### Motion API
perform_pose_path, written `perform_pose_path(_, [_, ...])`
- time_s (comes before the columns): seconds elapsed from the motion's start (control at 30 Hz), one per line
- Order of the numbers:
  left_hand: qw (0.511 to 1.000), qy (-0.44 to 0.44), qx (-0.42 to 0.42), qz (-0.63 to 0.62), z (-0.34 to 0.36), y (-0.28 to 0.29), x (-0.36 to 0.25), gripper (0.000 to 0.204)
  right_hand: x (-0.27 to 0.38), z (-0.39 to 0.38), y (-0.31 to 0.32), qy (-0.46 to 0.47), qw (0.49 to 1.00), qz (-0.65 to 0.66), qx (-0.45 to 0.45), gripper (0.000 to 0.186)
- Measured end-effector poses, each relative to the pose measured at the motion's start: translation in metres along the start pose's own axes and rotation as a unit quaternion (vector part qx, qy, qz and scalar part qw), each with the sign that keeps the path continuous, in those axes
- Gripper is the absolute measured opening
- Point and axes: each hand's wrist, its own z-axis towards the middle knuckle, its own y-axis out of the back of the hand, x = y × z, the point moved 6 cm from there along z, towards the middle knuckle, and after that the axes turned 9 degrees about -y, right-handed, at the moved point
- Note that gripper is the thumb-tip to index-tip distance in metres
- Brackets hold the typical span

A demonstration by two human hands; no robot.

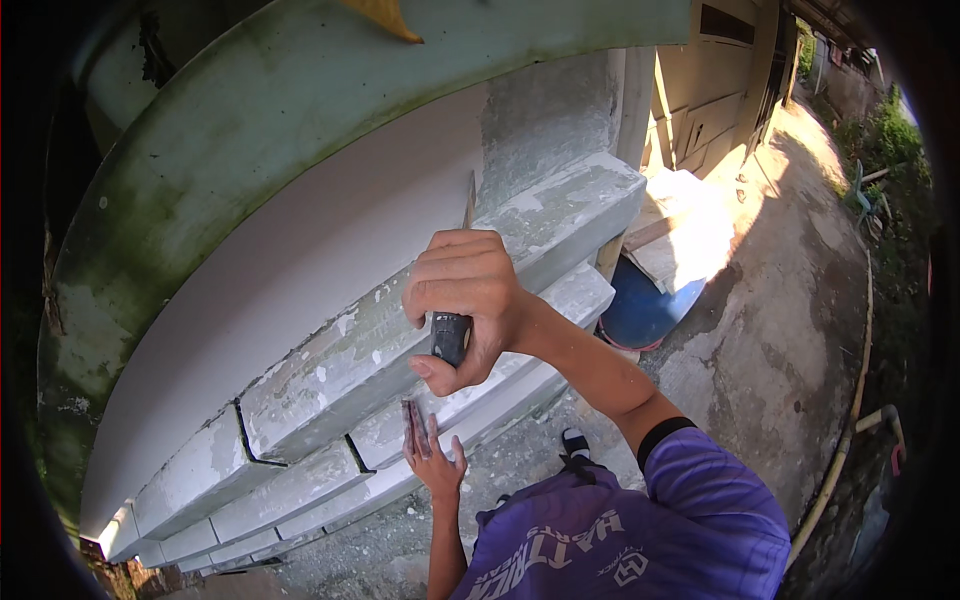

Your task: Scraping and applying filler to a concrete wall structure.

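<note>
My right hand (470, 280) is closed round the dark handle (450, 338) of a scraper, whose thin metal blade (469, 195) points up to the edge between the pale wall panel (280, 250) and the upper stepped ledge (560, 205). The ledge is grey-white, with patchy, flaking surface. Below, my left hand (433, 455) is open, fingers extended and dusty, against or just by a lower ledge (560, 310); contact is unclear. Black gaps cut across both ledges at left.
A greenish curved band (230, 100) arches over the panel. A blue container (645, 300) with boards on top stands at right, beside a concrete path (780, 330). A pipe (850, 420) and plants (895, 150) line the path's far edge. My sandalled foot (575, 445) is below.
</note>
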Motion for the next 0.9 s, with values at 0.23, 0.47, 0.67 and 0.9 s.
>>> perform_pose_path(0.23, [1.0,-0.003,0.001,0.005,0.0,-0.002,-0.001,0.066,0.016,-0.01,-0.007,0.038,0.994,-0.022,0.104,0.031])
perform_pose_path(0.47, [1.0,0.001,0.013,0.009,0.005,0.004,-0.007,0.065,-0.01,-0.015,0.014,0.018,0.993,-0.116,0.018,0.03])
perform_pose_path(0.67, [1.0,-0.002,-0.007,-0.005,0.0,-0.006,-0.001,0.069,0.012,-0.008,0.012,0.056,0.998,0.007,0.041,0.026])
perform_pose_path(0.9, [1.0,0.011,-0.006,-0.008,-0.007,-0.003,0.003,0.069,0.024,-0.011,0.013,0.081,0.996,0.03,0.028,0.026])
